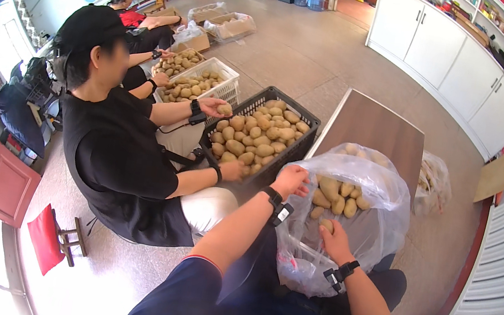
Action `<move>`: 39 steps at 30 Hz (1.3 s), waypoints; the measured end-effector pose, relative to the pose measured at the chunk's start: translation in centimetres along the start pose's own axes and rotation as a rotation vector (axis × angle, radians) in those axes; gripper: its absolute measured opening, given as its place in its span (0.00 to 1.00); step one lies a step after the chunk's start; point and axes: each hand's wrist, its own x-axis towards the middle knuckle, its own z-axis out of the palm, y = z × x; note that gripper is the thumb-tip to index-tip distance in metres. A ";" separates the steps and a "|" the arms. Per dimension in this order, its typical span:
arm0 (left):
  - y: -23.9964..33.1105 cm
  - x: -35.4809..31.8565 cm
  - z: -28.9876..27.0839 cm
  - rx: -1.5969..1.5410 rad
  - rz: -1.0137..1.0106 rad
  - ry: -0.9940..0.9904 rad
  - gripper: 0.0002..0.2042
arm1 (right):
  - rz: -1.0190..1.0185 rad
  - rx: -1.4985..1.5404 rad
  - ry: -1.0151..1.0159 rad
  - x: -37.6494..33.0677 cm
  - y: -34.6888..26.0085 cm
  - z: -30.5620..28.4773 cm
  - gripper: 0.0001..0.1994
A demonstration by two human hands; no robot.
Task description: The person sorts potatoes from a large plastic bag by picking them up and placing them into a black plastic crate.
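Note:
A large clear plastic bag (385, 184) sits in front of me, its mouth spread wide. Several potatoes (329, 187) lie inside, toward its far side. My left hand (292, 182) is closed at the bag's left edge, pinching the plastic. Within the bag's mouth, my right hand (336, 242) grips a single potato (327, 224) between thumb and fingers. Left of the bag stands a black plastic crate (313, 129) heaped with potatoes (255, 135).
A co-worker in black (115, 156) sits to my left, hands at the crate. Beyond are a white crate (230, 91) of potatoes and another person (131, 12). A brown-topped table (374, 127) stands ahead; a bagged bundle (433, 185) lies right of it. White cabinets (438, 45) line the far right.

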 end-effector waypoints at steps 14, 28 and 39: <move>0.2 -1.5 1.8 0.182 -0.101 -0.228 0.19 | -0.181 0.167 -0.018 2.0 -6.8 1.0 0.17; 1.1 -2.8 2.7 0.117 -0.138 -0.425 0.17 | -0.165 0.212 -0.051 3.2 -6.6 1.2 0.18; 0.6 -1.9 2.3 0.061 -0.120 -0.425 0.13 | -0.151 0.256 0.059 3.8 -4.5 1.2 0.16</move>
